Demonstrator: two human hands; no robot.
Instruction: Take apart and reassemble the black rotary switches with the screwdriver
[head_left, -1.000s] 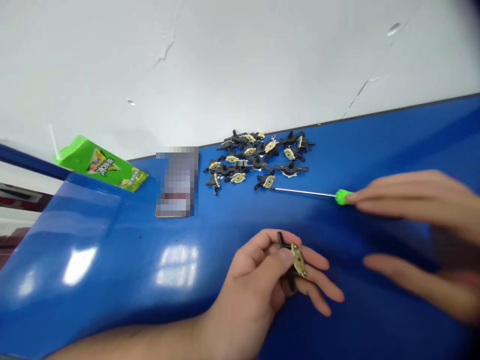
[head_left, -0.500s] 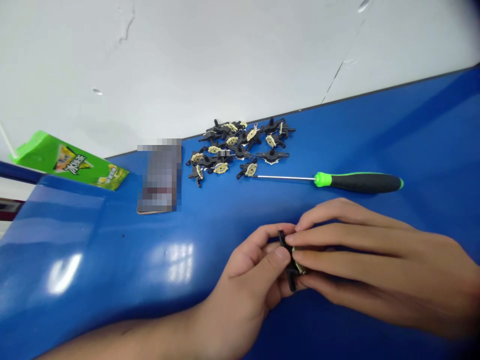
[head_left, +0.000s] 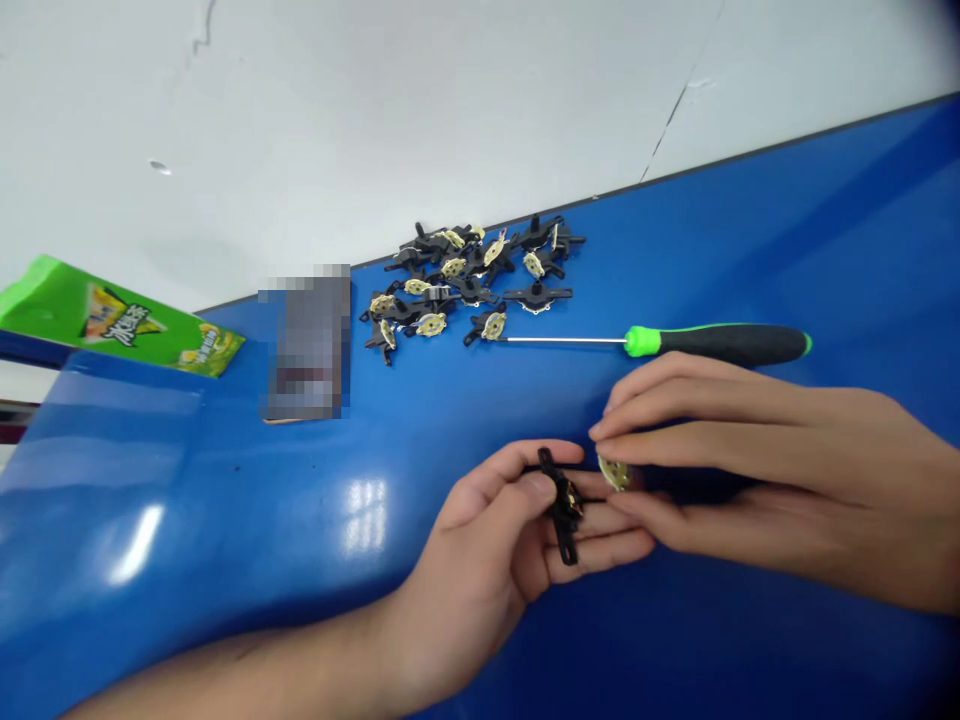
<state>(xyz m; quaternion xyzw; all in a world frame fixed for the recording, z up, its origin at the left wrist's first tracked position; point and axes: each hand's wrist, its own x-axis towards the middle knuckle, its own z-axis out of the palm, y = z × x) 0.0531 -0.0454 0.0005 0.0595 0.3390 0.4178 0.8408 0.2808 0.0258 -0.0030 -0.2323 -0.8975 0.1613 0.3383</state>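
Note:
My left hand (head_left: 495, 540) grips a black plastic bracket (head_left: 562, 520) between thumb and fingers, its long arms pointing up and down. A coppery metal part (head_left: 574, 497) shows on the bracket's right side. Just to the right, my right hand (head_left: 742, 470) pinches a small round yellowish plate (head_left: 616, 472) with holes, apart from the bracket. The right fingertips sit close over the left hand's outstretched fingers. Beyond the hands lies a screwdriver (head_left: 720, 343) with a black and green handle, its tip close to a pile of similar black parts with yellowish plates (head_left: 472, 290).
A green drink carton (head_left: 120, 315) lies on its side at the left. Next to it is a blurred-out phone-like slab (head_left: 307, 345). The blue tabletop (head_left: 285, 540) meets a pale wall (head_left: 300, 120) at the back.
The yellowish plate has come away from the black bracket, and my right hand has moved it to the right. The bracket stays in my left hand. The view has shifted slightly.

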